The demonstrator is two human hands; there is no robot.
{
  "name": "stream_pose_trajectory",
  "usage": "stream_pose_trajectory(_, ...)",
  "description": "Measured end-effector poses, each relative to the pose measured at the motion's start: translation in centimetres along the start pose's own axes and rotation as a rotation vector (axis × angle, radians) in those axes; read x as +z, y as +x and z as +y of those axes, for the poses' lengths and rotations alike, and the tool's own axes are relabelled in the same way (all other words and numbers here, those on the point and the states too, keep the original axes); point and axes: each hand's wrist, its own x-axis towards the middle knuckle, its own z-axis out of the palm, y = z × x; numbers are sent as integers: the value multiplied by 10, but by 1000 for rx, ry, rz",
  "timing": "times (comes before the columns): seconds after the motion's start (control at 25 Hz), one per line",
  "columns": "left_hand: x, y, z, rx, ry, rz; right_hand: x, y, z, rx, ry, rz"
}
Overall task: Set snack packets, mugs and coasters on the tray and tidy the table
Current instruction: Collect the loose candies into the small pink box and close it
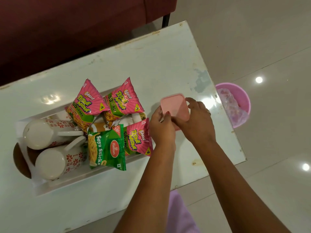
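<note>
A white tray (70,184) on the table holds two white mugs with red flowers (42,134) (53,163) lying on their sides. With them lie three pink Bingo packets (87,103) (123,102) (138,138) and a green Soya Sticks packet (106,148). Brown round coasters (21,162) show at the tray's left end. To the right of the tray, a pink square plastic box (174,106) is gripped from both sides by my left hand (161,128) and my right hand (197,121), just above the table.
The white table (151,64) has its right edge near my hands. A pink bucket (235,105) with a plastic bag in it stands on the tiled floor beyond that edge. A dark red sofa (67,22) runs along the far side.
</note>
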Motion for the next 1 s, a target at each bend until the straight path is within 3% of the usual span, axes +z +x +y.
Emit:
stream_pose_trajectory(0.16, 0, 5, -3, 47, 119, 37, 4, 4, 5, 8, 69, 28)
stream_pose_trajectory(0.32, 1, 6, -1, 210, 308, 53, 1, 14, 9, 73, 182, 37)
stream_pose_trajectory(0.48, 0, 7, 4, 228, 418, -16, 0, 15, 9, 88, 220, 63)
stream_pose_trajectory(0.64, 5, 2, 9, 281, 707, -73, 2, 14, 7, 56, 199, 105)
stream_pose_trajectory(1.0, 8, 10, 11, 216, 674, -57, 8, 20, 11, 21, 79, 93)
